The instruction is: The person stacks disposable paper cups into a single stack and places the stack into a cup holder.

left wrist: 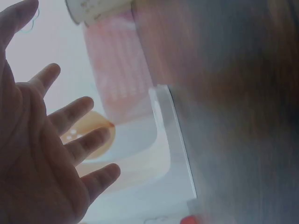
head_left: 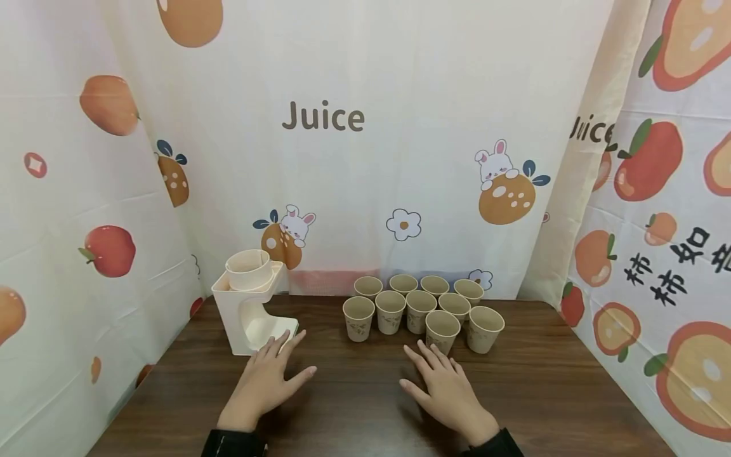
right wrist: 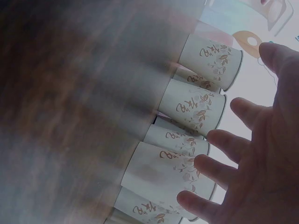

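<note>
My left hand (head_left: 266, 384) hovers over the table's left half, fingers spread and straight, with nothing held. Just beyond its fingertips stands a white cup holder (head_left: 231, 324) with an open base and a round cup-like piece (head_left: 249, 270) set in its top. In the left wrist view the holder's pale base (left wrist: 163, 140) shows past the fingers. My right hand (head_left: 448, 390), also spread and holding nothing, is in front of several beige paper cups (head_left: 358, 318). They stand upright in a cluster; printed flowers and lettering mark a cup (right wrist: 194, 105) in the right wrist view.
The dark wooden table (head_left: 342, 406) reaches back to a white curtain (head_left: 354, 178) printed with fruit, rabbits and the word "Juice". More printed cloth (head_left: 674, 266) hangs along the right side, and another sheet (head_left: 63, 190) along the left.
</note>
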`<state>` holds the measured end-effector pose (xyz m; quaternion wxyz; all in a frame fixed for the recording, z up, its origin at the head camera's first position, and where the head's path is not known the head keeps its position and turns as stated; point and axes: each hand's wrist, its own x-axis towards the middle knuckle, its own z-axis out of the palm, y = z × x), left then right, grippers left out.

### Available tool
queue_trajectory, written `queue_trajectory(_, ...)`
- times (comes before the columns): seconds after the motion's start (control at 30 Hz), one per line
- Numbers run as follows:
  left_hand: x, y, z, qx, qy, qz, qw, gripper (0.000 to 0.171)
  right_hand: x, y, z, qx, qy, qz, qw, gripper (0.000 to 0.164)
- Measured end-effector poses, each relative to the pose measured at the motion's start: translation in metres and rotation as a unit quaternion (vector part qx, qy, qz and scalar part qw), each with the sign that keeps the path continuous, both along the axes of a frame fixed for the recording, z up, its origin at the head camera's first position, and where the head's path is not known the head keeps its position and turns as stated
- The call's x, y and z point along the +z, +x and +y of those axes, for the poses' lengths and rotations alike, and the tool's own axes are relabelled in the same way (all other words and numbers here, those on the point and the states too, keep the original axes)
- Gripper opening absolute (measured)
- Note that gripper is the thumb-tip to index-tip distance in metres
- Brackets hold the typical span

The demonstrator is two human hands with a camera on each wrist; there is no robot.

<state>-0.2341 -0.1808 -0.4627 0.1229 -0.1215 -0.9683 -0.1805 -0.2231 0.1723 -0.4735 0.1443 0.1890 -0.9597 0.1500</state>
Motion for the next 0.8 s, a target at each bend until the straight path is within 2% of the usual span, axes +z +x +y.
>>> queue_trajectory(0.3,0.004,-0.002,-0.026,0.006,0.007,0.040,0.9992,0.073,-0.004,-0.004,-0.006,0.016,0.004,-0.016,1.000,0.058)
queue_trajectory(0.67,0.005,-0.005,-0.057,0.042,0.030,0.037,0.9980,0.069,-0.002,-0.006,-0.019,0.038,0.008,-0.014,0.999,0.056)
queue_trajectory(0.8,0.004,-0.008,-0.068,0.056,0.064,0.034,0.9958,0.064,-0.002,-0.006,-0.023,0.046,0.013,-0.018,0.999,0.057)
